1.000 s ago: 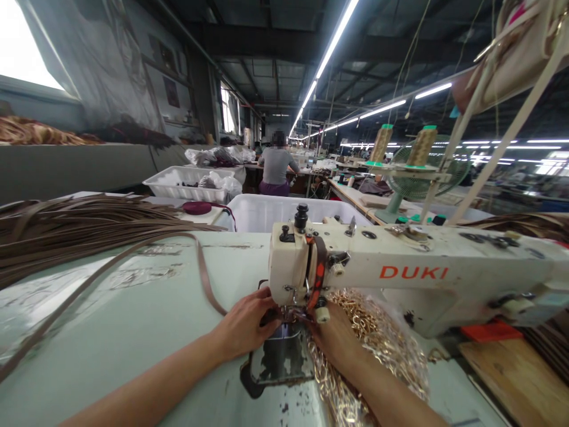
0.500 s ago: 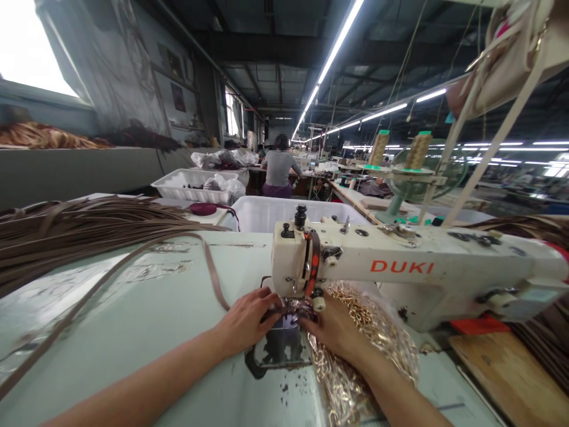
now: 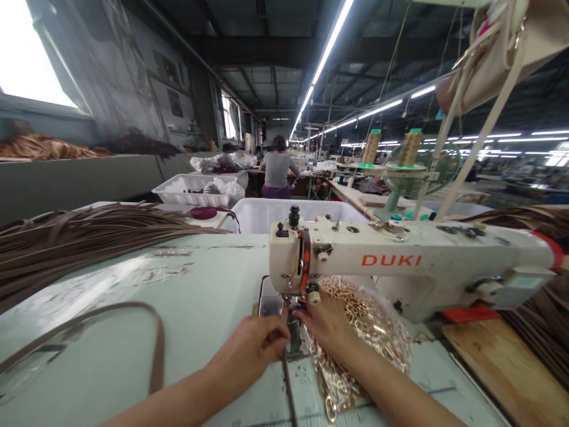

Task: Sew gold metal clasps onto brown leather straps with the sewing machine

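In the head view my left hand [image 3: 260, 341] is closed, thumb and fingers pinching a narrow brown strap [image 3: 288, 388] just in front of the needle area. The strap runs from under the presser foot down toward the table's front edge. My right hand [image 3: 329, 320] reaches in at the right of the needle, fingers bent together beside the presser foot [image 3: 285, 301]; whatever lies between them is hidden. Both hands are at the head of a white sewing machine [image 3: 284, 261]. A looped brown strap [image 3: 157, 332] lies left of my left forearm, partly covered by it.
Under the machine arm lies a clear bag of gold-coloured metal hooks [image 3: 368, 338]. Brown straps [image 3: 89, 237] are heaped at the left. A wooden board [image 3: 493, 362] sits at right. Behind are a white bin [image 3: 297, 207], thread cones [image 3: 409, 148] and a seated person [image 3: 278, 169].
My left hand has moved from the needle toward me, bringing the strap round to the front. The strap loop at left has shifted nearer. My right hand stays beside the presser foot.
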The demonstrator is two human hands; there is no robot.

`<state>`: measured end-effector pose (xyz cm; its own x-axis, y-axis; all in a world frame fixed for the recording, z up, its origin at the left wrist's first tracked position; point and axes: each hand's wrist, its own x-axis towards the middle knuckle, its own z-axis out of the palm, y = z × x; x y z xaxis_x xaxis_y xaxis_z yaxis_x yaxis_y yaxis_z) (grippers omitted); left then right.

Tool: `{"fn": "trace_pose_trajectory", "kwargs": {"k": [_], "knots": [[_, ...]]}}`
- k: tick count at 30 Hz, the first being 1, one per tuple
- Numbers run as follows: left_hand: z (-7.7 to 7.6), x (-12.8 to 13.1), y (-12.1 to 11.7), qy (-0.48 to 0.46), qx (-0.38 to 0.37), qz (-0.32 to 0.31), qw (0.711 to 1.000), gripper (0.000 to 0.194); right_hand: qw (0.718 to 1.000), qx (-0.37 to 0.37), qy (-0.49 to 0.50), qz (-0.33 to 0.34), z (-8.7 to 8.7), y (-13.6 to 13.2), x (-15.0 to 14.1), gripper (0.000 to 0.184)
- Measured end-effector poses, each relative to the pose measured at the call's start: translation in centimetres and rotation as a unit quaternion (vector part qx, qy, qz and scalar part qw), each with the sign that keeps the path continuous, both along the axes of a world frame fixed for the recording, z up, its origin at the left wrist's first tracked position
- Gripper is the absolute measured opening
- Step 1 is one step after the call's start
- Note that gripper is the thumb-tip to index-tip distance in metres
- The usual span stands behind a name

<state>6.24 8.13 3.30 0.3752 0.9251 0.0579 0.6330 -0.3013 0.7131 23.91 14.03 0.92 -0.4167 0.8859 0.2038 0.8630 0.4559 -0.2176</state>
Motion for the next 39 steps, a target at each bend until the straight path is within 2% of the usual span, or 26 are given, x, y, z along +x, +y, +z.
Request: {"fn": "trace_pose_trajectory", "kwargs": {"k": [1, 3, 6, 9, 16, 22, 27, 28, 31, 33, 35, 37, 39], "knots": [[-0.5, -0.5, 1.1, -0.002, 0.029, 0.052, 0.998, 0.007, 1.000, 0.018, -0.009, 0.001, 0.1, -0.2, 0.2, 0.033], [-1.7, -1.4, 3.1, 0.001, 0.067, 0.110, 0.992, 0.007, 0.998, 0.052, -0.030, 0.004, 0.2, -0.9, 0.4, 0.036], [-3.2, -1.6, 4.8, -0.011, 0.076, 0.115, 0.990, 0.013, 0.997, 0.057, -0.052, 0.010, -0.3, -1.8, 0.0, 0.028], [-3.9, -1.3, 5.4, -0.025, 0.090, 0.101, 0.990, 0.013, 0.996, 0.049, -0.067, 0.012, -0.9, -2.4, -0.9, 0.026], [-3.8, -0.9, 5.4, -0.012, 0.138, 0.096, 0.986, 0.015, 0.995, 0.031, -0.092, 0.001, -0.5, -2.2, -2.8, 0.040], [-3.8, -0.6, 5.2, 0.004, 0.149, 0.085, 0.985, 0.016, 0.997, 0.017, -0.063, -0.029, -0.6, -1.3, -3.7, 0.035], [-2.9, -1.9, 4.7, 0.032, 0.112, 0.058, 0.991, 0.009, 0.999, 0.021, -0.033, -0.009, -0.3, -1.6, -2.1, 0.022], [-2.6, -2.3, 4.2, 0.039, 0.102, 0.039, 0.993, 0.015, 1.000, 0.016, -0.027, -0.004, -0.1, -1.8, -1.5, 0.021], [-1.7, -3.3, 2.1, 0.081, 0.053, -0.055, 0.994, 0.062, 1.000, -0.011, -0.013, 0.008, 1.0, -2.2, 0.3, 0.028], [-1.4, -3.4, 0.8, 0.123, 0.015, -0.092, 0.988, 0.079, 1.000, -0.016, -0.014, 0.018, 1.6, -2.2, 1.0, 0.032], [-1.5, -3.1, 0.0, 0.154, 0.001, -0.087, 0.984, 0.084, 0.999, -0.005, -0.017, 0.031, 1.9, -2.0, 1.1, 0.035], [-1.8, -2.6, 0.0, 0.148, 0.024, -0.071, 0.986, 0.086, 0.999, 0.009, -0.025, 0.035, 1.7, -1.9, 0.8, 0.036], [-2.0, -2.2, 0.4, 0.116, 0.043, -0.050, 0.991, 0.074, 0.999, 0.021, -0.033, 0.025, 1.3, -1.9, 0.5, 0.034]]}}
